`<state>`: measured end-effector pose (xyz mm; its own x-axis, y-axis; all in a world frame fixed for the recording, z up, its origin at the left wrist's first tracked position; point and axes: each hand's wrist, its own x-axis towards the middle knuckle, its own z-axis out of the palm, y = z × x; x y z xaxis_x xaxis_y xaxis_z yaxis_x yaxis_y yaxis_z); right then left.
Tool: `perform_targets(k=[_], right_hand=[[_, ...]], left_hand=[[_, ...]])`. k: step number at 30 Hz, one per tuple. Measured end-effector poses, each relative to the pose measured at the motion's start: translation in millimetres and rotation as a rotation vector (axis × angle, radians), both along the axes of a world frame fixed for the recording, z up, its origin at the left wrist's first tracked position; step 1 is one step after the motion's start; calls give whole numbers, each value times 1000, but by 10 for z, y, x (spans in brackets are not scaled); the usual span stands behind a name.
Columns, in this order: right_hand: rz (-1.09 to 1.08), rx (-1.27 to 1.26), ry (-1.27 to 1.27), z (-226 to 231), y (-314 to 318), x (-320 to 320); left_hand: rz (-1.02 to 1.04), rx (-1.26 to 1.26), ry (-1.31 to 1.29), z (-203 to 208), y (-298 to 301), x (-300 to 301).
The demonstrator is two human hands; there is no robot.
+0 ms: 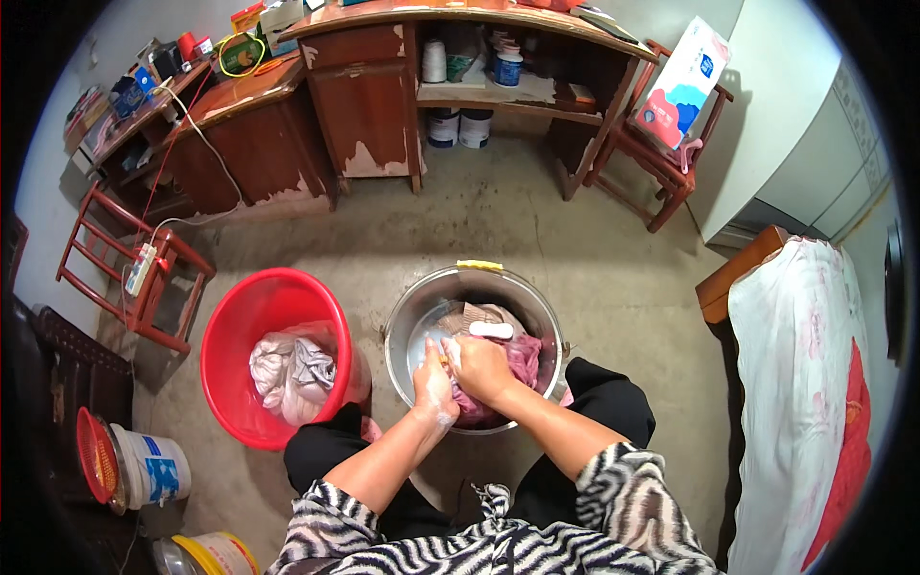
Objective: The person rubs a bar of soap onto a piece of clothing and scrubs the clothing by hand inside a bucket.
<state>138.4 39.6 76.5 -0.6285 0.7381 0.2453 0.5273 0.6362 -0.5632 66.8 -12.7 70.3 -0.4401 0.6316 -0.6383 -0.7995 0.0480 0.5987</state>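
Both my hands are inside a round metal bucket (394, 331) between my knees. My left hand (433, 385) is closed, with white suds on its wrist. Pressed against it, my right hand (484, 369) is closed too. A bit of pale wet cloth (451, 351) shows between them; most of it is hidden by my fingers. Dark pink cloth (524, 359) lies in the bucket under and beside my right hand, and beige ribbed cloth (491, 314) lies at the far side. A white oblong object (491, 331) rests on the clothes just beyond my right hand.
To the left stands a red plastic tub (218, 383) holding pale clothes (295, 369). A wooden chair (168, 287) bears a power strip (141, 270). White buckets (158, 470) stand at lower left, a cloth-covered bed (791, 383) at right, a worn desk (364, 115) at the back.
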Motion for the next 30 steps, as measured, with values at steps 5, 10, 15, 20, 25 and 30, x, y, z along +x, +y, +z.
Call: perform_targets(k=[5, 10, 15, 20, 25, 30], right_hand=[[-59, 29, 75, 134, -247, -73], [48, 106, 93, -52, -287, -61], [-80, 16, -44, -76, -137, -72], [94, 133, 60, 53, -382, -90], [-53, 70, -42, -102, -78, -45], [148, 189, 105, 125, -425, -104]], left_hand=[[-8, 61, -57, -193, -60, -252], [-89, 5, 9, 2, -14, -133], [47, -25, -24, -68, -8, -119], [-25, -86, 53, -137, -53, -309], [114, -81, -16, 19, 62, -84], [-34, -58, 140, -162, 8, -347]])
